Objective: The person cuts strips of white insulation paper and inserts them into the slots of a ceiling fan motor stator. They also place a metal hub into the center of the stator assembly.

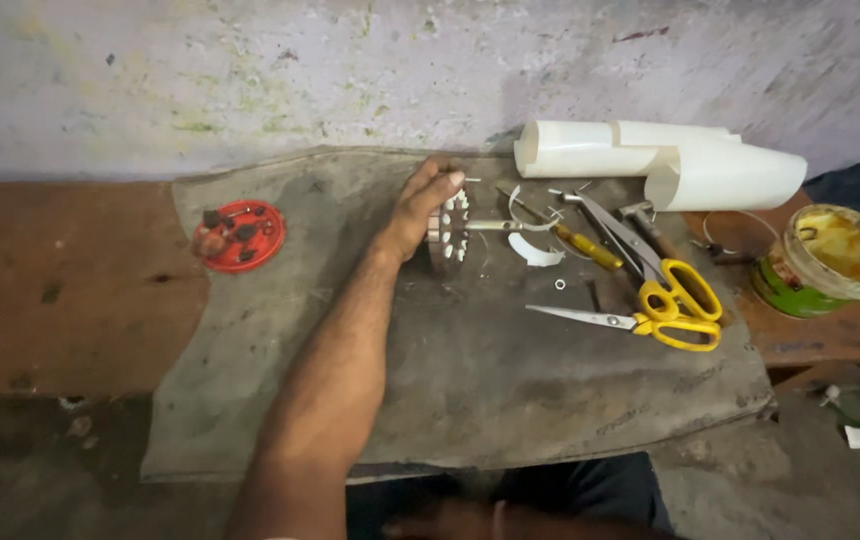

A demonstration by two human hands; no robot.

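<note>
My left hand (418,208) reaches forward over a grey cloth (470,380) and grips a round, toothed metal rotor (452,235) that stands on edge. A thin steel shaft (495,226) sticks out of the rotor to the right. My fingers curl over the rotor's top and left side. My right hand does not show; only a blurred strip of forearm (470,522) lies along the bottom edge.
Yellow-handled scissors (662,305) lie open right of the rotor, beside a yellow-handled screwdriver (582,246), a white curved scrap (535,253) and a small washer (560,285). Rolled white sheets (670,160) lean at the wall. A red lid (240,236) holds small parts. A green tin (830,262) of yellowish paste stands far right.
</note>
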